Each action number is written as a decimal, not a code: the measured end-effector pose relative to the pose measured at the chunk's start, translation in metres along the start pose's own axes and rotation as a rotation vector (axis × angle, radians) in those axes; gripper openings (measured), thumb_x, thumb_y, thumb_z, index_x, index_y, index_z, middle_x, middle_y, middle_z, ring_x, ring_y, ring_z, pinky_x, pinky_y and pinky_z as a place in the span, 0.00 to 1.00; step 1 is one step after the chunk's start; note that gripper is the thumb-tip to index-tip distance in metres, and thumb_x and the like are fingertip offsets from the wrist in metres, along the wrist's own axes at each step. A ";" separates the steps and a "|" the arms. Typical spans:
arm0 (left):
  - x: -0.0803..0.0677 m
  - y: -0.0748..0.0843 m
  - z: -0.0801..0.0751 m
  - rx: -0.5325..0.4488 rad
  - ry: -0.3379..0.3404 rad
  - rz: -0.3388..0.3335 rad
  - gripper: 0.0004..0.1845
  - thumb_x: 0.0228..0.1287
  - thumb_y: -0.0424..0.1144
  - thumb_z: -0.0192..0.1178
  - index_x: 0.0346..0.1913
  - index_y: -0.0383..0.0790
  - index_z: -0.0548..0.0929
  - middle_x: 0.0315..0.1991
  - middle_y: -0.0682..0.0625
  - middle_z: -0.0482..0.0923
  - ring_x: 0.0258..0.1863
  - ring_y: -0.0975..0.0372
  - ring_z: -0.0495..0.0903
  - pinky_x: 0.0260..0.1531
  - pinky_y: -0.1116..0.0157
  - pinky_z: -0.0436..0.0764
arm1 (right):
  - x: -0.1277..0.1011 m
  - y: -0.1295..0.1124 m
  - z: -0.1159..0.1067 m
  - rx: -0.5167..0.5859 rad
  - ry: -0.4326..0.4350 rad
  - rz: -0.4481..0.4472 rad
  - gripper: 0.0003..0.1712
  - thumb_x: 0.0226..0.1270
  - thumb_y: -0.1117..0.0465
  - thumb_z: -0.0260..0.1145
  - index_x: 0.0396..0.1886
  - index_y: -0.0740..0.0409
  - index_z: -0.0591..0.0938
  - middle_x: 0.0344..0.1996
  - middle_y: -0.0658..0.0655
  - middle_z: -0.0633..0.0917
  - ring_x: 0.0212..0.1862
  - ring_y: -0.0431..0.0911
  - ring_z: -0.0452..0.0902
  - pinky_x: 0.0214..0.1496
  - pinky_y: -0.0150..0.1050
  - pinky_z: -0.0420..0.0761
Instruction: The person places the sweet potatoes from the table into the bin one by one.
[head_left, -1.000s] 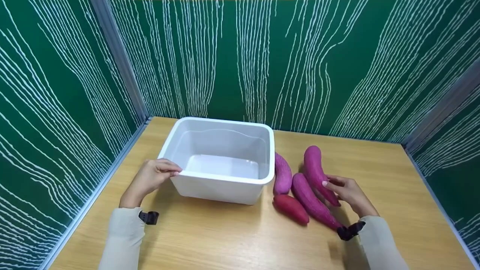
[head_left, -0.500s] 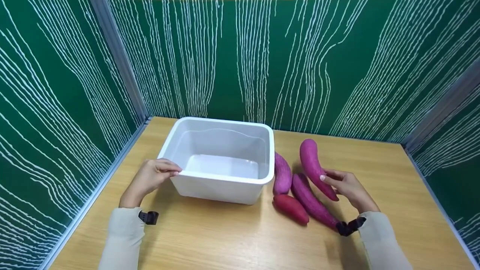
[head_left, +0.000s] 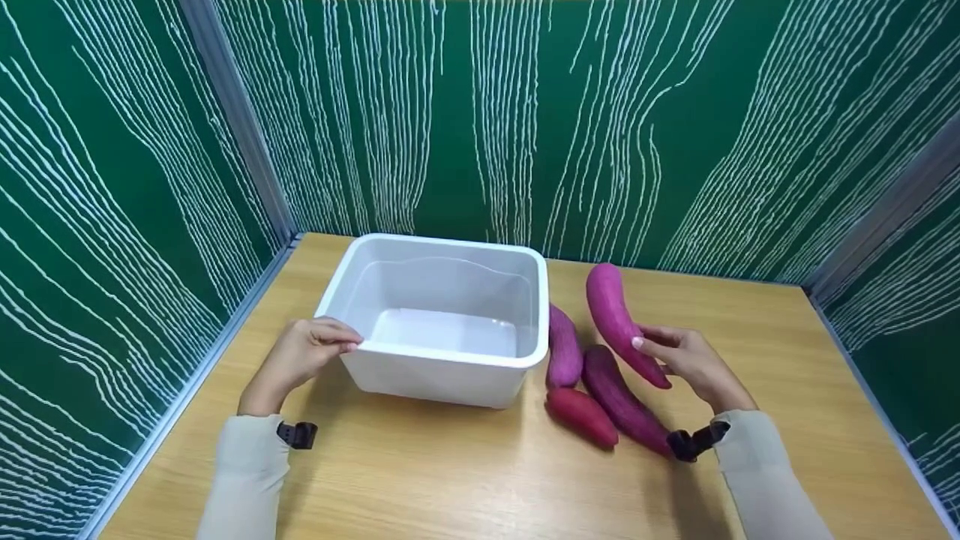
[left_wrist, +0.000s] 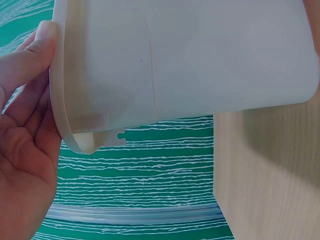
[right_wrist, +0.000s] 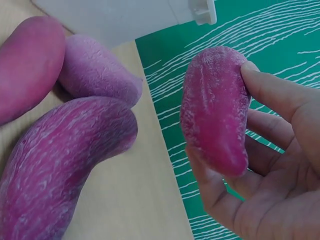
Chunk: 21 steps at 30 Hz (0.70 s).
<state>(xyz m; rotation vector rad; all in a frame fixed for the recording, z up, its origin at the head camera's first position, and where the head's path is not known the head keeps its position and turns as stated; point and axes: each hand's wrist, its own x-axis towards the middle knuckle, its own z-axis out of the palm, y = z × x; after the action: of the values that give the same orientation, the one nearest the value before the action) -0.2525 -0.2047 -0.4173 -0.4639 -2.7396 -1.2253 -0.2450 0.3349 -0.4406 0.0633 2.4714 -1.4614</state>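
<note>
My left hand (head_left: 304,354) pinches the near-left rim of a white plastic bin (head_left: 439,381) on the table. In the left wrist view the thumb (left_wrist: 46,37) lies on one side of the rim, the fingers on the other. My right hand (head_left: 691,362) holds a long, curved magenta sweet potato (head_left: 611,306) by its near end, raised above the table. In the right wrist view thumb and fingers wrap this sweet potato (right_wrist: 215,110). Below it lie a dark purple sweet potato (head_left: 621,400), a lighter purple one (head_left: 564,351) beside the bin, and a short red one (head_left: 581,418).
The wooden table (head_left: 450,472) is enclosed by green panels (head_left: 510,127) with white wavy lines, joined by grey metal posts (head_left: 247,127). The bin's floor shows bare. A dark band device (head_left: 300,435) sits on each wrist.
My right hand has lifted the magenta sweet potato off the table and carried it up and leftward toward the bin. My left hand and the bin stay in place.
</note>
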 end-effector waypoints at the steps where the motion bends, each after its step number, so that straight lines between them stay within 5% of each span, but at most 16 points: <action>1: 0.000 0.000 0.000 0.000 0.001 0.002 0.07 0.55 0.30 0.68 0.38 0.41 0.90 0.38 0.47 0.87 0.44 0.54 0.83 0.56 0.50 0.78 | 0.000 -0.001 0.000 0.000 -0.001 0.007 0.44 0.63 0.37 0.62 0.71 0.58 0.66 0.64 0.65 0.74 0.52 0.44 0.77 0.57 0.43 0.79; 7: 0.000 0.000 0.000 -0.001 -0.004 -0.001 0.08 0.56 0.29 0.67 0.38 0.40 0.90 0.39 0.47 0.88 0.45 0.53 0.83 0.59 0.49 0.75 | 0.002 -0.010 0.001 0.006 -0.017 -0.001 0.45 0.62 0.37 0.63 0.72 0.58 0.65 0.66 0.65 0.72 0.53 0.44 0.77 0.60 0.47 0.78; 21: 0.000 0.000 0.001 -0.001 -0.003 -0.005 0.08 0.56 0.27 0.67 0.38 0.40 0.90 0.38 0.47 0.87 0.45 0.54 0.83 0.56 0.51 0.79 | 0.001 -0.032 0.001 0.025 -0.032 -0.079 0.42 0.63 0.40 0.64 0.69 0.60 0.67 0.60 0.63 0.77 0.49 0.41 0.79 0.52 0.37 0.80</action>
<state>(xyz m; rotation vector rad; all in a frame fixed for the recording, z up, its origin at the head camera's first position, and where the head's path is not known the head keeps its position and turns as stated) -0.2518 -0.2037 -0.4177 -0.4600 -2.7442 -1.2278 -0.2518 0.3179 -0.4137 -0.0526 2.4566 -1.5123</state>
